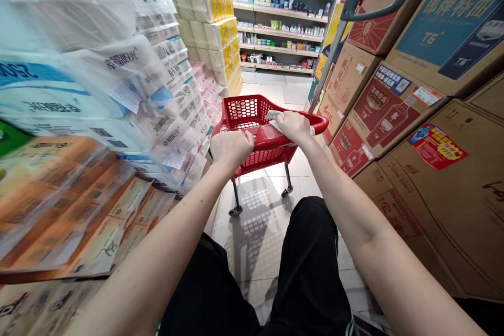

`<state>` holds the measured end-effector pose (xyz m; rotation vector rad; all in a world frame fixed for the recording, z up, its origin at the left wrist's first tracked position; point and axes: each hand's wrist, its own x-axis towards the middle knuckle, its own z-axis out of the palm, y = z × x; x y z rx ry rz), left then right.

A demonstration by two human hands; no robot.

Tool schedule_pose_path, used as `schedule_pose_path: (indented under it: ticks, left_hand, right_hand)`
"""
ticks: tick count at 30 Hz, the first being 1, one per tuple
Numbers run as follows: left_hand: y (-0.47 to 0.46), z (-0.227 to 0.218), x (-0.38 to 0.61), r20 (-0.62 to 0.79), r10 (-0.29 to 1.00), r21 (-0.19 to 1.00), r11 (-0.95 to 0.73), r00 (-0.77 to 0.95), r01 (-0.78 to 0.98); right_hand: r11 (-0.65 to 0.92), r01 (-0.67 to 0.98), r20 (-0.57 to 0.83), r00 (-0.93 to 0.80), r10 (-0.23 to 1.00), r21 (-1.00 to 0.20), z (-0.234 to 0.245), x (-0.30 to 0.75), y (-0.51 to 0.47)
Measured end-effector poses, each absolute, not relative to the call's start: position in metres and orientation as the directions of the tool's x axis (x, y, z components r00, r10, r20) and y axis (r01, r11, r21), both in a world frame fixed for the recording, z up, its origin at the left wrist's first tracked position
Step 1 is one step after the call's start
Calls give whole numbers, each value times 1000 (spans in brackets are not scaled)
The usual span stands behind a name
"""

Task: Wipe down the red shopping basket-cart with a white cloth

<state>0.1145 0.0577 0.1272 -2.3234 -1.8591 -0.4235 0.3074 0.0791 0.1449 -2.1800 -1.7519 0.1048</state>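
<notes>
A small red plastic shopping cart (252, 110) on wheels stands in a narrow shop aisle in front of me. My left hand (231, 148) is closed in a fist round the cart's near rim on its left side. My right hand (293, 126) is closed on a crumpled white cloth (272, 115) and presses it against the right part of the rim. The basket looks empty inside as far as its mesh shows. My legs in black trousers are below, one knee forward.
Stacked packs of tissue and toilet paper (118, 94) wall the left side. Brown cardboard boxes (433, 131) are piled high on the right. A grey bar (346, 5) slants down by the boxes. Shelves of small goods (283, 16) stand at the aisle's far end. The floor (260, 231) is pale tile.
</notes>
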Motion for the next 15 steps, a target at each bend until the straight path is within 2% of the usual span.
schedule_pose_path:
  ticks: [5,12,15]
  left_hand:
    - [59,126,112,310,927,59,-238,209,969]
    - [53,128,115,300,929,63,-245,215,968]
    - [51,129,116,301,930,68,-243,212,968]
  right_hand:
    - [-177,953,184,225,957,-245,146,298,74]
    - [-78,985,28,83,996,-153,163,297,96]
    - [-73,990,21,76,997,-120,162,294,98]
